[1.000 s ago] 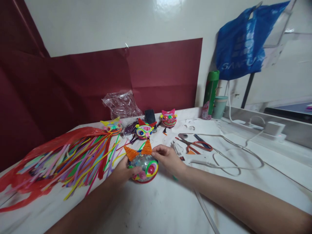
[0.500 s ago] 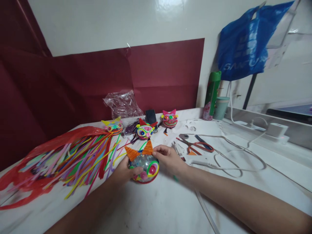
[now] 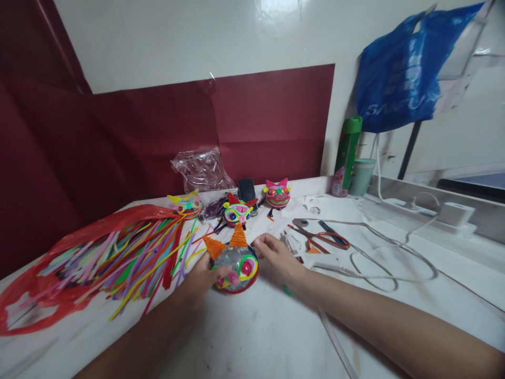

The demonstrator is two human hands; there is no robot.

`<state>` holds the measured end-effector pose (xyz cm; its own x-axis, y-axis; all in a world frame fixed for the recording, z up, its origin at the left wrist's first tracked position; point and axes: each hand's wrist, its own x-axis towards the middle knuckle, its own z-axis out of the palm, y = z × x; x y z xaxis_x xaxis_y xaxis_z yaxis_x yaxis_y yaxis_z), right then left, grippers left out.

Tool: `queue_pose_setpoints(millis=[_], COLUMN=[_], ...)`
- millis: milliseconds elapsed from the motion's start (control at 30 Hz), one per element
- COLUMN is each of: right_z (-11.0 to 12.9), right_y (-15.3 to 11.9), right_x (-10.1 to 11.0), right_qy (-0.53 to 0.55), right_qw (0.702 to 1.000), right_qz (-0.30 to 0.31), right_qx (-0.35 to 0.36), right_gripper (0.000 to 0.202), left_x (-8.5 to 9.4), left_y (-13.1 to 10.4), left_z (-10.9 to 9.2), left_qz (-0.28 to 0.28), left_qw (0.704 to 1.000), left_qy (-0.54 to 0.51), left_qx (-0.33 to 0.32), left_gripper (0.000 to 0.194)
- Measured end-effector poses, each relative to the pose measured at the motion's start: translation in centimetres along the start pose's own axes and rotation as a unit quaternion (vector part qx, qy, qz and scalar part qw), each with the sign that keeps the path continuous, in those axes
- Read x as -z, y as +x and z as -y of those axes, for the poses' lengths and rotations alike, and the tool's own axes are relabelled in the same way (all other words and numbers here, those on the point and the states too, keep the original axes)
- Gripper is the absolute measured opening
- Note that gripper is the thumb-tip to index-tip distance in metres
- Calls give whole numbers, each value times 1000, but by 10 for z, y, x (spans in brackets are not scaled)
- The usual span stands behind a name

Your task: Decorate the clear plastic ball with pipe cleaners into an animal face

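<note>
My left hand (image 3: 207,273) is wrapped round a clear ball-shaped lion-head ornament (image 3: 235,258), with its thumb across the front. Pipe cleaners form coloured rings round a pink eye, a pink nose and a red lower rim. Two orange pipe-cleaner ears stand on top, the left ear (image 3: 213,246) and the right ear (image 3: 239,236). My right hand (image 3: 276,255) is just right of the right ear, its fingers drawn together in a pinch. Whether anything small sits between those fingertips is hidden.
Finished lion heads (image 3: 277,193) stand at the back near a phone (image 3: 246,190). Loose pipe cleaners (image 3: 130,258) lie on red plastic (image 3: 23,321) at left. Pliers and red-handled scissors (image 3: 335,240), a corded white tool (image 3: 331,267) and its looping cable (image 3: 414,280) lie at right.
My right fingers have come away from the right orange ear and moved slightly to the right. My left hand keeps its hold on the ornament. The view has shifted a little.
</note>
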<state>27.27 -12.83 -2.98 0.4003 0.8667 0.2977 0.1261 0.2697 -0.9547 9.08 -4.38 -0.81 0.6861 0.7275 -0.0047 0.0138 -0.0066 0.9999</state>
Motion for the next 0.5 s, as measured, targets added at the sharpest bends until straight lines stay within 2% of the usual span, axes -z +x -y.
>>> queue_pose_setpoints(millis=[33, 133, 167, 233, 333, 400, 500], right_z=[1, 4, 4, 3, -2, -6, -9], right_y=[-1, -6, -7, -7, -4, -1, 1], right_x=[0, -2, -3, -4, -3, -2, -1], right_qy=[-10, -3, 7, 18, 11, 12, 12], right_qw=[1000, 994, 991, 987, 990, 991, 990], right_qz=[20, 107, 133, 158, 132, 115, 126], right_qx=[10, 26, 24, 19, 38, 60, 64], right_gripper=[39, 75, 81, 82, 75, 73, 72], left_x=[-2, -7, -8, -8, -3, 3, 8], left_y=[-1, -3, -4, -3, 3, 8, 16], left_z=[-1, -2, -1, 1, 7, 14, 25], left_qz=[-1, -20, -28, -31, -21, -19, -17], left_qw=[1000, 999, 998, 996, 993, 992, 991], left_qy=[-2, -7, -14, -38, -64, -54, -15], left_qx=[-4, -35, -50, -74, -94, -115, -135], left_gripper=[63, 62, 62, 62, 69, 78, 87])
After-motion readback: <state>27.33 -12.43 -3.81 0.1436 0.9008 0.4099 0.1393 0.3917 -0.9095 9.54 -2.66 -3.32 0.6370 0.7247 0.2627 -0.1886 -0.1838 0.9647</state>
